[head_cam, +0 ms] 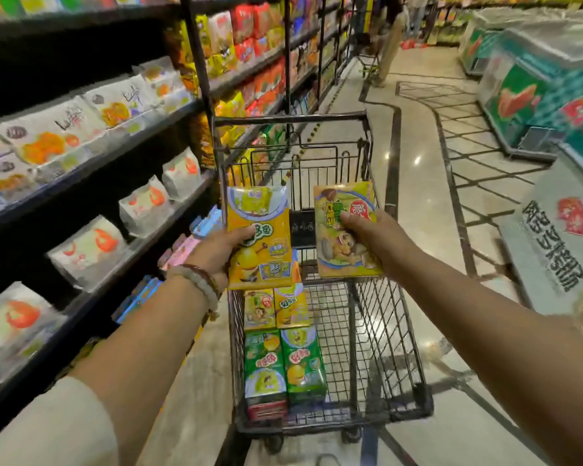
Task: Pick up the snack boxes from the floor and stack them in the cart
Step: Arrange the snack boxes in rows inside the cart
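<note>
— In the middle of the frame, over the cart: an orange snack box (258,237), upright, gripped at its left edge by the left hand (216,252), thumb across the front, fingers curled behind.

— And just right of centre?

— A yellow-green snack box (346,230), tilted a little, pinched by the right hand (367,232), thumb on the printed face, fingers hidden behind. Apart from the orange one, with a gap between.

— Below those two?

— Stacked boxes (283,348) against the left wall of the black wire cart (384,331), lower centre: two yellow ones further off, two green ones nearer, more underneath, number hard to tell. Bare wire mesh on the right side of the basket.

— On the left wrist?

— Beaded bracelets (197,280), pale and dark red. A cream sleeve (54,428) at the lower left corner.

— Further out?

— Dark shelves (81,169) down the left side, lined with white packets with orange prints; red and yellow bags further up the aisle. Glossy tiled floor (418,136) with dark lines. Chest freezers (532,89) along the right edge. A person's legs (389,45) at the top centre, blurred.
</note>
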Demonstrator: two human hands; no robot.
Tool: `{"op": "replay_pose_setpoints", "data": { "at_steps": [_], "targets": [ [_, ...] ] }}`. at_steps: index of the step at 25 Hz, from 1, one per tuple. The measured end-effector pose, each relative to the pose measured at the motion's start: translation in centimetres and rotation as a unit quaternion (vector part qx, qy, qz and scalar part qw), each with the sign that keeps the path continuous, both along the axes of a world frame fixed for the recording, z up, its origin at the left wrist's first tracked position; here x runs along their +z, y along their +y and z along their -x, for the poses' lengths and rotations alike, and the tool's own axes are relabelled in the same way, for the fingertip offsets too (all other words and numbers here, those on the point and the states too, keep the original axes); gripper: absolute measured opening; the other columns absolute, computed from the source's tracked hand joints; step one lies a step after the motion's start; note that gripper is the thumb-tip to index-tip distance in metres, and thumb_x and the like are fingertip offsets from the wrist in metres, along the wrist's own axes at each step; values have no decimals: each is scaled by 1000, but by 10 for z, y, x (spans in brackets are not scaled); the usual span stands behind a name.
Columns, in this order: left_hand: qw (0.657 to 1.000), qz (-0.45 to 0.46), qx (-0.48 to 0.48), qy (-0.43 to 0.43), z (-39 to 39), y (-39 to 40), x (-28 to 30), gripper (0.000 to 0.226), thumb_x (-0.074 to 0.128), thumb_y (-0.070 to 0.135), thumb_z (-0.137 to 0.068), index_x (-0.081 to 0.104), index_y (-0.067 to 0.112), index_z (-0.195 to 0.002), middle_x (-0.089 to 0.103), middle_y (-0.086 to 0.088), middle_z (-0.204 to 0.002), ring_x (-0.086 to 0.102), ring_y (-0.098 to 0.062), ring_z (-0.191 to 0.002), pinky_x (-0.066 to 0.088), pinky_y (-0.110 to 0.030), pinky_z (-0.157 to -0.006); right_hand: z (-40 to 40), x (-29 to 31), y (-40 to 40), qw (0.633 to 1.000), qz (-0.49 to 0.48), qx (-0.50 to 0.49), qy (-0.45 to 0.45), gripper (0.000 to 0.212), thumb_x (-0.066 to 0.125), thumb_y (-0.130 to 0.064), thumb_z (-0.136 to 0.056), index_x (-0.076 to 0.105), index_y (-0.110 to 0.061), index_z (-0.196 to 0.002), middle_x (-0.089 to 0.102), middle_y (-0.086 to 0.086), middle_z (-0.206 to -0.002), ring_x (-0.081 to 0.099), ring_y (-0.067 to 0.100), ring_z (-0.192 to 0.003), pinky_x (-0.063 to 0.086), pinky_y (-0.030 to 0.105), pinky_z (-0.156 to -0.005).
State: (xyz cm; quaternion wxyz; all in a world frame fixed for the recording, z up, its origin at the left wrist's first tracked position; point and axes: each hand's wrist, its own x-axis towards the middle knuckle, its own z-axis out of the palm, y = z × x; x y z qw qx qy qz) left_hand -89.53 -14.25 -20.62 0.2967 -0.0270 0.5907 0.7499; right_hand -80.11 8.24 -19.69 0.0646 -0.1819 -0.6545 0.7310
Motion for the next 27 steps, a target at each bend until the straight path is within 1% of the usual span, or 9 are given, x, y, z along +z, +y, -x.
{"op": "replay_pose_setpoints", "data": {
  "at_steps": [2, 6, 8, 10, 14, 17, 20, 23, 27],
  "targets": [
    [999, 9, 32, 3, 31, 17, -26, 17, 55, 13, -91, 63, 10, -106, 74, -9, -82, 72, -24, -69, 59, -43, -59, 38, -27, 19, 1000, 16, -3, -19, 20, 65, -21, -88, 60, -6, -99, 71, 16, -86, 71, 25, -68, 60, 35, -64],
    [986, 118, 101, 59, 98, 59, -106, 25, 67, 21, -84, 63, 7, -104, 66, -17, -110, 64, -35, -101, 51, -53, -90, 118, -114, 49, 997, 2, -10, -78, 71, 78, -33, -71, 45, 1, -124, 67, 23, -102, 72, 30, -75, 57, 34, -61],
    [960, 237, 104, 104, 125, 77, -143, 37, 68, 33, -83, 58, 8, -109, 62, -13, -113, 60, -29, -105, 49, -40, -94, 153, -164, 57, 993, -5, -32, -111, 58, 73, -25, -77, 42, -3, -122, 65, 15, -95, 69, 21, -63, 54, 26, -52],
    [937, 301, 127, 125, 145, 89, -170, 35, 65, 29, -86, 54, 6, -110, 57, -8, -108, 55, -19, -101, 44, -23, -80, 179, -205, 58, 989, -10, -43, -141, 46, 63, -13, -84, 36, -12, -121, 59, 8, -86, 63, 12, -52, 52, 24, -48],
    [918, 331, 174, 132, 174, 106, -220, 31, 62, 23, -89, 51, 7, -112, 51, -4, -101, 50, -17, -91, 38, -9, -58, 210, -269, 57, 986, -4, -4, -165, 50, 60, -5, -81, 35, -15, -122, 62, 14, -89, 66, 17, -56, 56, 36, -62],
    [886, 389, 206, 146, 178, 112, -247, 36, 61, 24, -89, 53, 3, -117, 56, -4, -105, 52, -18, -93, 32, -14, -62, 220, -295, 52, 985, 15, -17, -168, 50, 69, -10, -73, 49, -19, -118, 69, 13, -96, 70, 31, -82, 57, 49, -78],
    [862, 428, 225, 154, 183, 114, -271, 39, 62, 26, -88, 49, 0, -114, 61, -16, -111, 58, -30, -100, 30, -27, -64, 229, -321, 45, 985, 32, -27, -167, 55, 71, -18, -71, 53, -11, -122, 70, 18, -102, 69, 31, -83, 58, 47, -76],
    [858, 464, 188, 115, 189, 114, -289, 42, 56, 26, -92, 43, 0, -121, 58, -18, -119, 56, -33, -106, 25, -26, -62, 238, -347, 40, 978, 0, -65, -200, 51, 69, -27, -82, 51, -7, -125, 68, 13, -100, 67, 27, -84, 55, 41, -77],
    [854, 502, 85, 104, 198, 106, -318, 41, 50, 19, -94, 45, 3, -132, 52, -18, -133, 49, -35, -120, 37, -32, -88, 248, -368, 40, 966, -46, -74, -245, 43, 60, -38, -87, 56, -12, -121, 67, 14, -111, 67, 28, -97, 54, 47, -87]
  ]
}}
